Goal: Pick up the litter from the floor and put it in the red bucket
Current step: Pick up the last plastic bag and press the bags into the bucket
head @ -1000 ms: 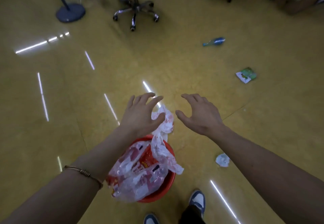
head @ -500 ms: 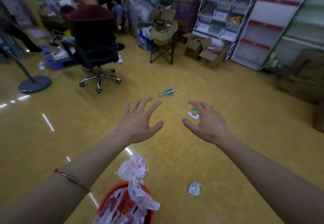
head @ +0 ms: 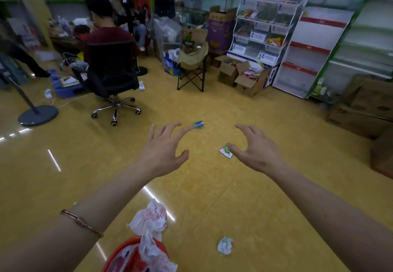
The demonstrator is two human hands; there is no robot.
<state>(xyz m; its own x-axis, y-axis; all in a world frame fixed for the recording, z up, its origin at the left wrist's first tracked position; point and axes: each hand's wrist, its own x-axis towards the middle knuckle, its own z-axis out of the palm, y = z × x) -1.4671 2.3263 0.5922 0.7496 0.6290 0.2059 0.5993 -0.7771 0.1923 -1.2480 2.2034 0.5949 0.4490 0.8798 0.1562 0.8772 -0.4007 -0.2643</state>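
Observation:
The red bucket (head: 119, 252) sits at the bottom edge, stuffed with a red-and-white plastic bag (head: 148, 218) that spills over its far rim. My left hand (head: 163, 150) and my right hand (head: 257, 150) are both held out over the floor, fingers spread, holding nothing. A crumpled white wrapper (head: 225, 245) lies on the floor right of the bucket. A green-and-white packet (head: 225, 151) lies just beside my right thumb in the view. A blue bottle (head: 198, 124) lies farther off, partly hidden by my left fingertips.
A person sits on a black wheeled office chair (head: 112, 80) at the back left. A stand with a round base (head: 38, 115) is at far left. A folding chair (head: 192, 67), open cardboard boxes (head: 240, 76) and shelving (head: 297, 48) line the back; more boxes (head: 365, 105) stand right.
The view has tilted up from the bucket to the room. Both hands have stayed spread and empty, and the bucket has slid to the bottom edge.

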